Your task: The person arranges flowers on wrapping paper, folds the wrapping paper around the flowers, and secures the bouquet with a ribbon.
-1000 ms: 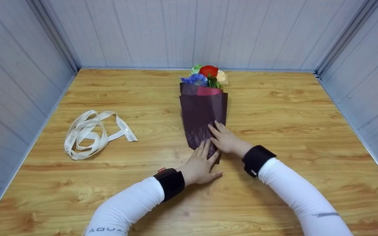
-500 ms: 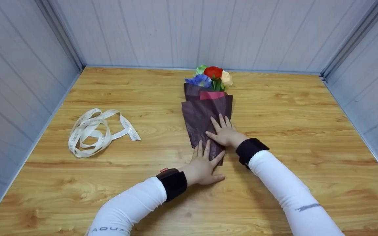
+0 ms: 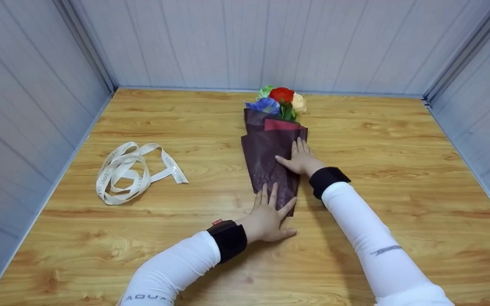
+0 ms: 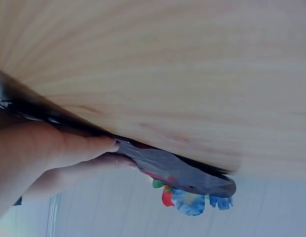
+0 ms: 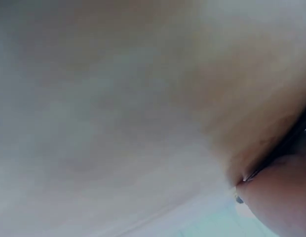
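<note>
A bouquet lies on the wooden table, its flowers (image 3: 281, 95) in red, blue, cream and pale green pointing to the back wall. Dark purple wrapping paper (image 3: 264, 148) covers its stems, with a red patch showing near the top. My left hand (image 3: 267, 221) rests with spread, straight fingers on the narrow lower end of the paper. Higher up, my right hand (image 3: 302, 160) lies flat along the paper's right edge. In the left wrist view the fingers (image 4: 89, 148) press the wrapping paper (image 4: 168, 165) near the blue flower (image 4: 188, 201). The right wrist view is mostly blurred table.
Loose loops of white printed ribbon (image 3: 123, 174) lie on the left of the table (image 3: 381, 140). Pale panelled walls (image 3: 211, 46) stand at the back and on both sides. Black bands (image 3: 228, 241) circle both wrists over white sleeves.
My right hand has slid up along the wrapping paper towards the flowers. The paper's front flap has shifted, baring more of the red patch. My left hand keeps its place on the lower end.
</note>
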The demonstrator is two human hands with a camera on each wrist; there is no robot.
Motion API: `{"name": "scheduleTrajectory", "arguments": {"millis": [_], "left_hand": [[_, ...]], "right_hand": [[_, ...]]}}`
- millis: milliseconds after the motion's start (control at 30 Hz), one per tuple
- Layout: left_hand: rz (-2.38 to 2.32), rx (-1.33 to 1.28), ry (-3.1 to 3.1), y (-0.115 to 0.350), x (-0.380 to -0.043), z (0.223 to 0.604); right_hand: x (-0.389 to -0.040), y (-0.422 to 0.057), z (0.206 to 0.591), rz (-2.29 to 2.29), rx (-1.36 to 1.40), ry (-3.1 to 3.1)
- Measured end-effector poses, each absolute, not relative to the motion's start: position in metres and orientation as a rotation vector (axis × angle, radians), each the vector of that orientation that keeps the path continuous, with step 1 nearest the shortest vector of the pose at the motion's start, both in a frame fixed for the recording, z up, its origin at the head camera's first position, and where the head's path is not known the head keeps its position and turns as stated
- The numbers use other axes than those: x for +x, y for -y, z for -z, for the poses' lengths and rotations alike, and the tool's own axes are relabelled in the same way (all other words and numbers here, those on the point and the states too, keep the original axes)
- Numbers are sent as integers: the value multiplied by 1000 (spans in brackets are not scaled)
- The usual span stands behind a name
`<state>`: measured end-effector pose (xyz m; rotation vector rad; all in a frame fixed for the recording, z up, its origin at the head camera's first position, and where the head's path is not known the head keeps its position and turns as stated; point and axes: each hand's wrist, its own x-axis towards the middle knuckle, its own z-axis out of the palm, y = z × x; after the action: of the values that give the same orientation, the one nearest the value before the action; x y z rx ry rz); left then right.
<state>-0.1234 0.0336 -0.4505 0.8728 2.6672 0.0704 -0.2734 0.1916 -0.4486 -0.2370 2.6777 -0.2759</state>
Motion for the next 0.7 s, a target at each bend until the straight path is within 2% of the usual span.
{"name": "scheduleTrajectory", "arguments": {"millis": [233, 500, 700], "left_hand": [[-74, 868, -2677, -35, -123, 452], [-93, 876, -2692, -36, -121, 455], [-83, 863, -2706, -35, -123, 453]], "right_hand": [[-287, -196, 447, 310, -199, -2661], [-315, -216, 471, 372, -229, -2646], [-308, -214, 449, 309, -294, -2650]]}}
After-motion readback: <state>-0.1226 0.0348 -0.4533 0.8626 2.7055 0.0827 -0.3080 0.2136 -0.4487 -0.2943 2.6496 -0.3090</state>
